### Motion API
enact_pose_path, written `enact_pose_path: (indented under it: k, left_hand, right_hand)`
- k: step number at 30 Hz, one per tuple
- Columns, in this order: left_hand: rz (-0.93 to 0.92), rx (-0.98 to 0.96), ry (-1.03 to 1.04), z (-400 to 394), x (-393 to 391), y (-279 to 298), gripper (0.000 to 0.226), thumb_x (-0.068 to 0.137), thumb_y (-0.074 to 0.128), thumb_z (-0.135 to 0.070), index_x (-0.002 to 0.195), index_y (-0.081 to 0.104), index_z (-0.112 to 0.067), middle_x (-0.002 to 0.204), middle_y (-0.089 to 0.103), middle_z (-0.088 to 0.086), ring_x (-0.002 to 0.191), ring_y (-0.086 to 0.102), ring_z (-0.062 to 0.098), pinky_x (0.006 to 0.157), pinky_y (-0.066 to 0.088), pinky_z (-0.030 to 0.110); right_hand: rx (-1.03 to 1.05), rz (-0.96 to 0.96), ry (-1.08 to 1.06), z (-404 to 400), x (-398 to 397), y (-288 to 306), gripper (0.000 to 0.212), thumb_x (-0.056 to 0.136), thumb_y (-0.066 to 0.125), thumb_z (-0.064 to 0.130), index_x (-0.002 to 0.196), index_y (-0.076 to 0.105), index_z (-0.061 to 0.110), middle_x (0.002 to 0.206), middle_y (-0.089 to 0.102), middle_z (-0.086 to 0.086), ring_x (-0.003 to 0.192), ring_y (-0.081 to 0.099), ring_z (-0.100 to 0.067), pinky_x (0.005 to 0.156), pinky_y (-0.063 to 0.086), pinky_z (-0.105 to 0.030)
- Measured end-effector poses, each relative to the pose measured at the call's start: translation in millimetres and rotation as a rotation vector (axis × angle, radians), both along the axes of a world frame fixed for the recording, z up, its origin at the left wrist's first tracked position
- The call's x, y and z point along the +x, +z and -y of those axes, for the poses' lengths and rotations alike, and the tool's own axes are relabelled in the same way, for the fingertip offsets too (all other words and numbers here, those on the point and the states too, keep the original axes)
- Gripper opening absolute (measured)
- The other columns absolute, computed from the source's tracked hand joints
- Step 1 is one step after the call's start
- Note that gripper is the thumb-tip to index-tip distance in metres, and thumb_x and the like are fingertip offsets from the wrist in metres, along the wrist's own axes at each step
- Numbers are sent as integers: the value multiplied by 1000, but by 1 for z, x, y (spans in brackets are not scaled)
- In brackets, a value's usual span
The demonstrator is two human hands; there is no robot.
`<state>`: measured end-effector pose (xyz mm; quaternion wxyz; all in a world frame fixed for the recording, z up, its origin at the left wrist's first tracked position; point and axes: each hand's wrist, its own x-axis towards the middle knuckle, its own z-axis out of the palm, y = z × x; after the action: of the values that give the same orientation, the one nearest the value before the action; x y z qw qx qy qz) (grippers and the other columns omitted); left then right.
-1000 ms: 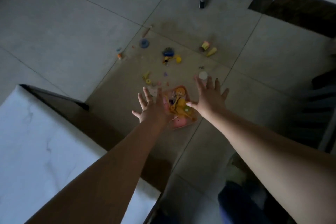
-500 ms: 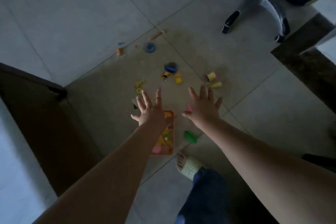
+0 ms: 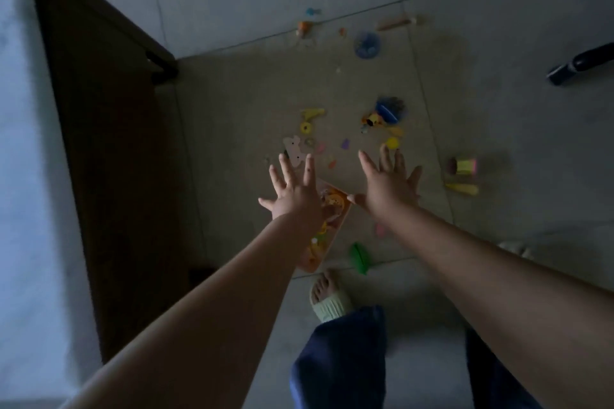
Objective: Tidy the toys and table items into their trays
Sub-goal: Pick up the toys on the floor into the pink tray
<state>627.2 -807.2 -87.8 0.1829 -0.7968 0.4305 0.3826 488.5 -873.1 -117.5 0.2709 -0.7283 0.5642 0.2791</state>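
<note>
Small toys lie scattered on the dim tiled floor. An orange tray (image 3: pixel 342 209) with yellow pieces in it sits under my left forearm. My left hand (image 3: pixel 292 191) is stretched out above it, fingers spread, holding nothing. My right hand (image 3: pixel 387 184) is spread too, empty, just right of the tray. Beyond the fingers lie a pale animal-shaped piece (image 3: pixel 294 149), a yellow ring (image 3: pixel 305 127), a yellow disc (image 3: pixel 392 143) and a blue and yellow toy cluster (image 3: pixel 385 113). A green piece (image 3: pixel 359 256) lies near my foot.
A white-topped table with a dark side panel (image 3: pixel 99 143) fills the left. A chair caster (image 3: pixel 578 65) sticks in at the right. Pink and yellow blocks (image 3: pixel 463 166), a blue round toy (image 3: pixel 367 43) and a wooden stick (image 3: pixel 393 23) lie further out. My slippered foot (image 3: pixel 329 299) stands below the tray.
The view has swung down and left; the table now fills the left side and my foot and leg show more. Both hands stay spread and empty above the toys.
</note>
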Motion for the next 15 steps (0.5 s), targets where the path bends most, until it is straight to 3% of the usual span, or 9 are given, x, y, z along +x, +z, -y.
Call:
enact_pose_path:
  k: [6, 11, 15]
  left_hand:
    - [19, 16, 266, 4, -37, -33, 108, 80, 60, -64, 147, -21, -41, 154, -34, 4, 145, -24, 30, 108, 15, 69]
    - [-2, 41, 475, 4, -113, -93, 107, 79, 62, -63, 150, -15, -40, 155, -33, 2, 145, -23, 31, 108, 15, 71]
    - [-75, 55, 618, 6, -189, -128, 106, 78, 59, -67, 150, -13, -39, 155, -32, 4, 145, -21, 31, 106, 19, 69]
  right_hand:
    - [35, 48, 251, 33, -20, -40, 84, 94, 56, 33, 152, -5, 38, 161, -15, -5, 148, -12, -33, 115, -1, -62]
    - [20, 57, 461, 58, -81, -74, 87, 89, 55, 54, 153, -1, 37, 162, -6, -5, 148, -9, -32, 115, -4, -62]
    - [40, -3, 538, 75, -137, -103, 86, 89, 55, 54, 153, 0, 36, 163, 0, -4, 149, -7, -30, 117, -2, -58]
